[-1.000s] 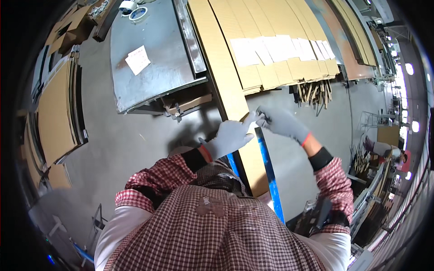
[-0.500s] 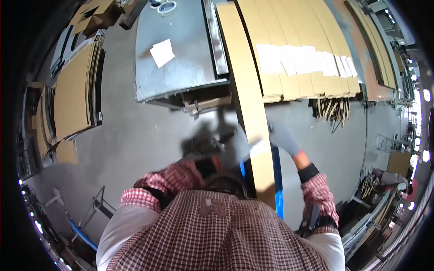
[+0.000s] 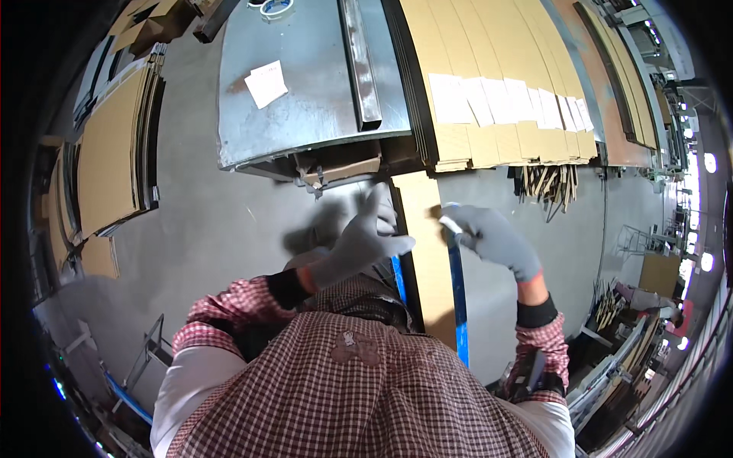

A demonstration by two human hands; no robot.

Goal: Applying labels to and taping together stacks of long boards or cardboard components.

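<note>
A long narrow brown cardboard piece (image 3: 429, 282) lies in front of my body, over a blue support (image 3: 459, 305) whose bars show at both sides. Left of its far end is my left hand (image 3: 355, 243), in a grey glove, with thumb and fingers spread and nothing in them. On the other side my right hand (image 3: 496, 235), also gloved in grey, is closed on a small slim white object (image 3: 451, 224) at the cardboard's right edge. A small dark brown part shows beside that object; its kind is too small to make out.
Ahead stands a metal-topped table (image 3: 313, 91) with a paper sheet (image 3: 266, 84), a tape roll (image 3: 276, 9) and a dark metal bar (image 3: 360, 69). Stacked cardboard sheets (image 3: 454, 145) with white papers lie to its right. More cardboard (image 3: 114, 153) leans at left. Another person (image 3: 649, 299) is far right.
The long cardboard piece no longer reaches across the table; its far end now lies just before the table's near edge. My left hand has come off it and spread.
</note>
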